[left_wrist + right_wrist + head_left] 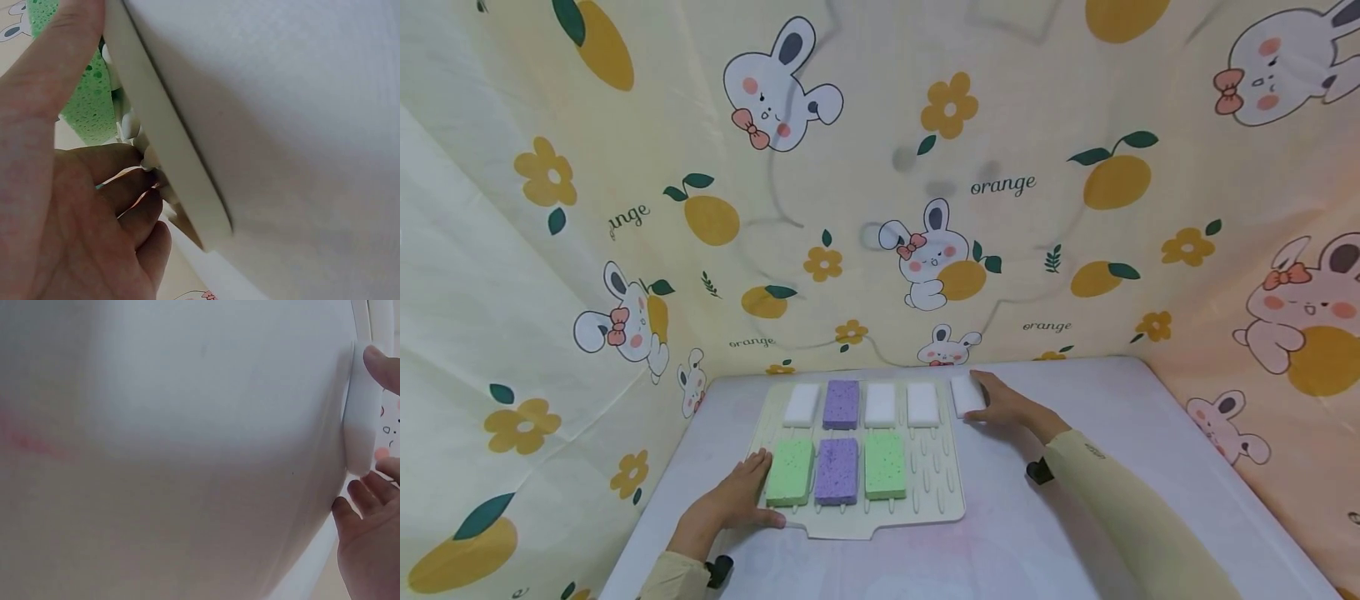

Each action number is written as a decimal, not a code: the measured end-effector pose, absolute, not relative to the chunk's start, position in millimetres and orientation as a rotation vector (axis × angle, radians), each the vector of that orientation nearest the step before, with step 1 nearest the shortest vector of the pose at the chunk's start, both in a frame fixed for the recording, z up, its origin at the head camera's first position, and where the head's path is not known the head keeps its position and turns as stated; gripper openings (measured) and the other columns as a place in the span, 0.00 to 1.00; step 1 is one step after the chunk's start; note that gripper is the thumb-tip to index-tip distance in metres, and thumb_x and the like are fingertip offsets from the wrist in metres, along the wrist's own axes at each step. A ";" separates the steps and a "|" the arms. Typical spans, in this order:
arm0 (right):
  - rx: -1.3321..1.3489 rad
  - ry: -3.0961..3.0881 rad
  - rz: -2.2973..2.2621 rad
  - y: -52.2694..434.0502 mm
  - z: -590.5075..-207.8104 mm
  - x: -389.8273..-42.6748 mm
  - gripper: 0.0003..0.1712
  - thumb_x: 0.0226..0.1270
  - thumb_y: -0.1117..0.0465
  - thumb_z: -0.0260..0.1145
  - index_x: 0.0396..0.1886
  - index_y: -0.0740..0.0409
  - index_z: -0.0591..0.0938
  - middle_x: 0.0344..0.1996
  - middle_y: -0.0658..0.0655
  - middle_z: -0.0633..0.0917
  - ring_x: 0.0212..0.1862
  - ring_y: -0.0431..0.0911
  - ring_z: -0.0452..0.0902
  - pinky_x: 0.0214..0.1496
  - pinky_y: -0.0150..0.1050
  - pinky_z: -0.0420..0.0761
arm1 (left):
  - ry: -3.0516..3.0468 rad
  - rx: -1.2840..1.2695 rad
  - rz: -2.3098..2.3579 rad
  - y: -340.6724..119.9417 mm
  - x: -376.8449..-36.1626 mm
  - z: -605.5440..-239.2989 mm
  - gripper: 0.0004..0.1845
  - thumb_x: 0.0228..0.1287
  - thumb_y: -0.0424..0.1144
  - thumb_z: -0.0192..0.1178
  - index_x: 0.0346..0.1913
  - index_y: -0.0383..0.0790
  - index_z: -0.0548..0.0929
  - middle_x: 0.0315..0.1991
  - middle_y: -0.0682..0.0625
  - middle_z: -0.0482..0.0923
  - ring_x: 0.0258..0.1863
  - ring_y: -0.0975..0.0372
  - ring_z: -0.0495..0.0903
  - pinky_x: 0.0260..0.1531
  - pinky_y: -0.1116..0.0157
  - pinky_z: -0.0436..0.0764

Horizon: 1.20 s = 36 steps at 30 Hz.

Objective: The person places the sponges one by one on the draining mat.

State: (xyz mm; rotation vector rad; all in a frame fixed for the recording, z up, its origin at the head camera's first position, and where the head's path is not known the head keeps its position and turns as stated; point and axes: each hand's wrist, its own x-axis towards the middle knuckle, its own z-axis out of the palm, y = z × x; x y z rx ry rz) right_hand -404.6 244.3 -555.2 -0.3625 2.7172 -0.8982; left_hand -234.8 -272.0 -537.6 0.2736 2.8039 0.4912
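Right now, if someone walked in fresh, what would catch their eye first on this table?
Probably the cream ridged mat in the middle of the table, with sponges in two rows: white and purple ones at the back, green and purple in front. Next, the right hand gripping a white sponge just off the mat's far right corner, and the left hand holding the mat's near left edge.

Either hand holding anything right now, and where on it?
The right hand grips the white sponge by its right edge, on the table. The left hand holds the mat at its front-left corner.
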 end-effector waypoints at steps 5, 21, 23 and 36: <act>-0.383 2.729 -0.894 244.2 -556.0 -404.5 0.67 0.64 0.46 0.83 0.86 0.68 0.51 0.84 0.73 0.53 0.84 0.70 0.49 0.85 0.65 0.54 | 2.805 0.289 0.517 -273.3 -234.9 -539.9 0.72 0.44 0.61 0.85 0.81 0.21 0.58 0.83 0.26 0.53 0.83 0.34 0.52 0.83 0.39 0.55; -0.414 2.794 -0.882 242.1 -557.8 -400.4 0.67 0.62 0.42 0.82 0.86 0.67 0.53 0.84 0.72 0.55 0.84 0.69 0.51 0.85 0.65 0.55 | 2.797 0.288 0.508 -273.0 -234.9 -538.2 0.70 0.46 0.60 0.85 0.81 0.21 0.57 0.83 0.26 0.52 0.83 0.34 0.52 0.83 0.40 0.55; -0.437 2.808 -0.886 241.2 -554.7 -397.5 0.67 0.63 0.42 0.82 0.86 0.68 0.54 0.83 0.73 0.55 0.83 0.70 0.51 0.85 0.66 0.55 | 2.802 0.291 0.496 -272.8 -235.1 -537.1 0.70 0.47 0.60 0.85 0.81 0.21 0.58 0.83 0.26 0.53 0.83 0.34 0.52 0.83 0.40 0.56; -0.433 2.828 -0.939 239.3 -553.1 -379.2 0.65 0.65 0.43 0.81 0.86 0.67 0.53 0.84 0.71 0.56 0.84 0.69 0.51 0.85 0.65 0.55 | 2.798 0.287 0.515 -272.2 -233.9 -535.3 0.70 0.47 0.59 0.85 0.81 0.21 0.57 0.83 0.26 0.52 0.83 0.34 0.52 0.83 0.40 0.55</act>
